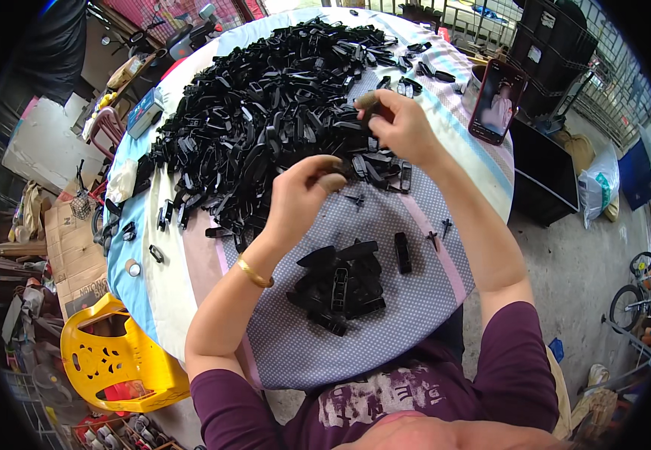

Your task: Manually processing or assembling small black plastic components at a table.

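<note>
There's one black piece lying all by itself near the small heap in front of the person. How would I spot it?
Start at the round cloth-covered table, then find the small heap of black parts nearest the person. Just to its right lies a single black block, short and oblong, lying alone on the dotted cloth rather than piled with others.

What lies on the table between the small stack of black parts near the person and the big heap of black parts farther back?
In the head view, mostly bare dotted cloth separates the small stack from the big heap. The left hand hovers there, and a few loose small black pieces lie on it.

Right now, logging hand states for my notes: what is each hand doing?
Left hand: fingers closed, pinching a small black plastic part.
Right hand: closed on another black plastic piece above the big pile.
</note>
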